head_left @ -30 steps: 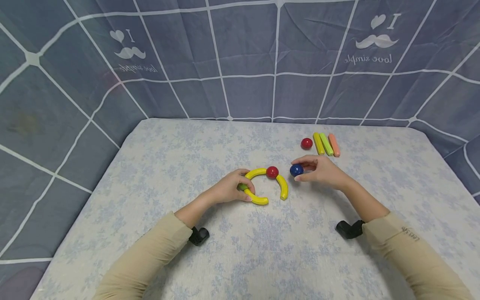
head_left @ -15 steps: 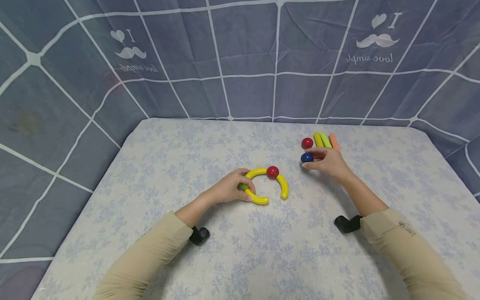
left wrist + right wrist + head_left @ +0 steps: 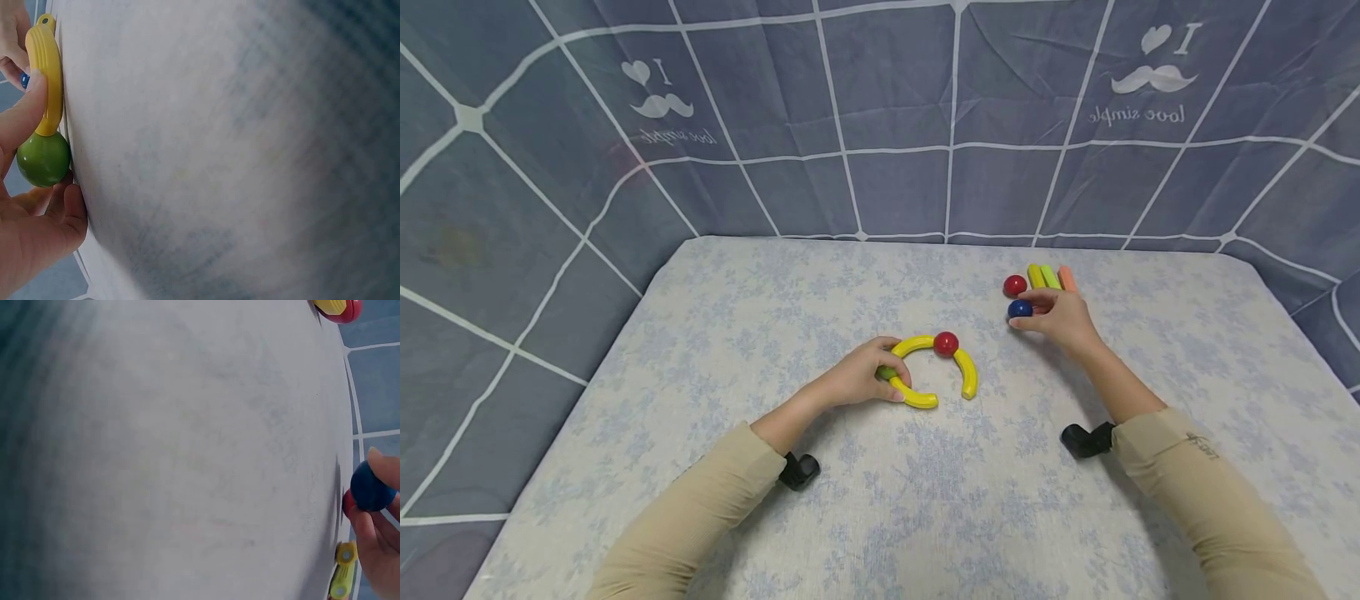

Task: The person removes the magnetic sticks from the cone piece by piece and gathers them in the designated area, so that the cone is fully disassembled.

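Observation:
A broken ring of yellow curved pieces [image 3: 925, 367] lies mid-table, with a red ball [image 3: 945, 342] at its top joint. My left hand [image 3: 861, 379] grips the ring's left side, fingers curled around a green ball [image 3: 42, 157] and the yellow piece [image 3: 47, 81] joined to it. My right hand [image 3: 1056, 315] pinches a blue ball [image 3: 1018, 308] at the back right, just in front of a second red ball [image 3: 1015, 285]. The blue ball [image 3: 370, 486] shows between thumb and fingers in the right wrist view.
Yellow, green and orange straight sticks [image 3: 1048, 276] lie side by side behind my right hand. The table [image 3: 775, 300] wears a pale floral cloth. A blue-grey checked fabric [image 3: 880, 117] walls in the back and sides.
My right hand has carried the blue ball away from the ring, back and to the right, up to the red ball and sticks. The left hand has stayed put.

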